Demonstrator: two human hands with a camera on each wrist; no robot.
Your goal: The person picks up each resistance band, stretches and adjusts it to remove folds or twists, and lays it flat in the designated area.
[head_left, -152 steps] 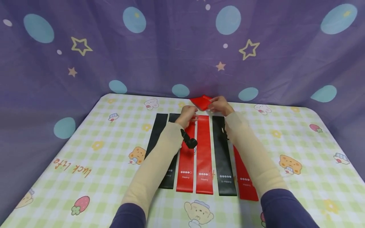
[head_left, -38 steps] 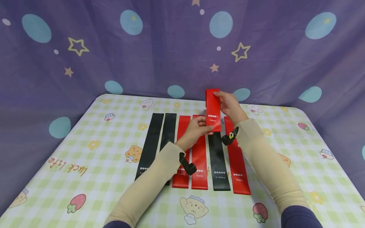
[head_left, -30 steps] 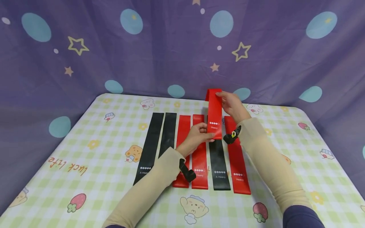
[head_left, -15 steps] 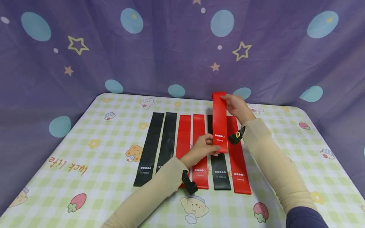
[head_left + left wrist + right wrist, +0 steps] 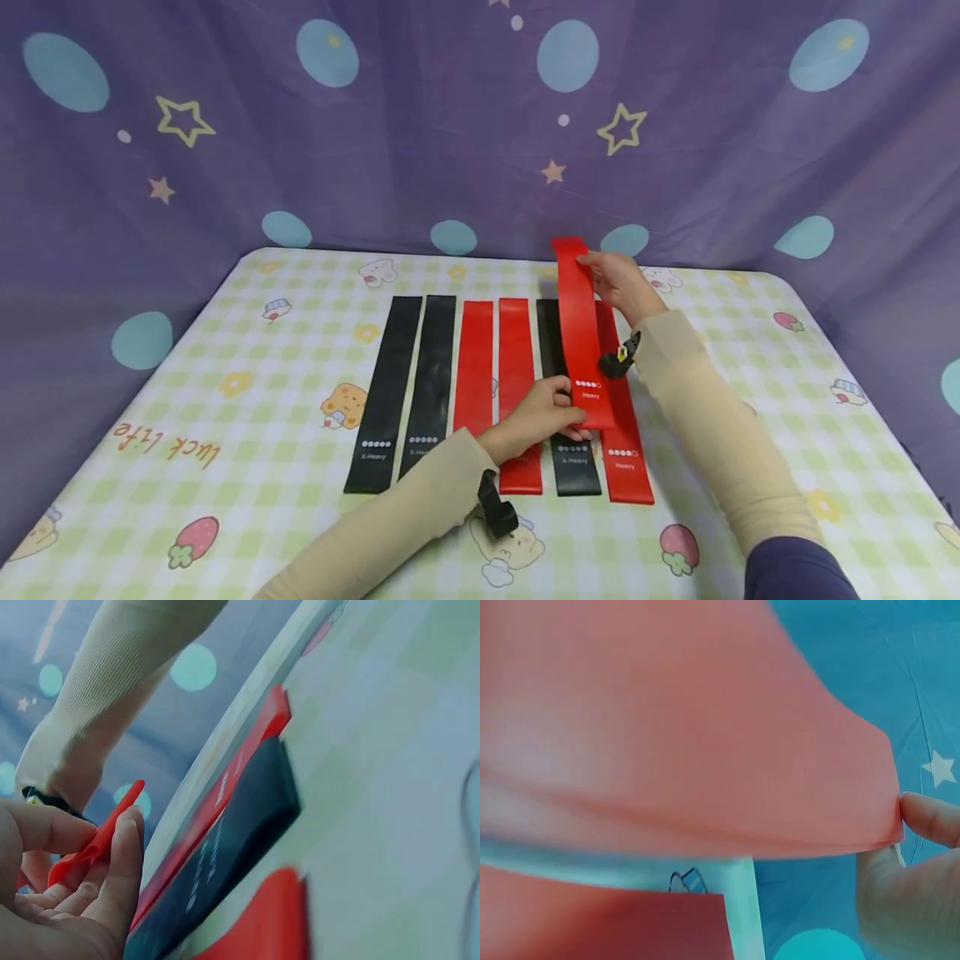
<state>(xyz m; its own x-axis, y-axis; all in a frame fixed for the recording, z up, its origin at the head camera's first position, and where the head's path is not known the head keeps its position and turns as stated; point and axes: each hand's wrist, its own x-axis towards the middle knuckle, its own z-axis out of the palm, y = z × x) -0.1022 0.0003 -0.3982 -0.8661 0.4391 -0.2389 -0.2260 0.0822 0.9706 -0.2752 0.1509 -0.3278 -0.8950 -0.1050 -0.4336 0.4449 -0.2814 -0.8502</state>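
Note:
A red resistance band (image 5: pixel 579 333) marked "Heavy" is held up at a slant above the table. My left hand (image 5: pixel 536 421) pinches its near, labelled end between thumb and fingers; the left wrist view shows that edge of the red band (image 5: pixel 105 836) bent in the grip. At the far end my right hand (image 5: pixel 618 279) pinches the band's side near the top. In the right wrist view the red band (image 5: pixel 705 735) fills much of the picture. Beneath it lie a black X-Heavy band (image 5: pixel 574 471) and a red Heavy band (image 5: pixel 628 471), both partly covered.
Further left in the same row lie two red bands (image 5: pixel 474 358) and two black bands (image 5: pixel 396 358), side by side with narrow gaps. A green checked cloth (image 5: pixel 285 517) covers the table. Behind it hangs a purple curtain (image 5: pixel 420 133) with stars and dots.
The red band was a folded piece at the back edge; now it is drawn out long. My left hand has moved nearer and to the right with its labelled end; my right hand has shifted slightly right.

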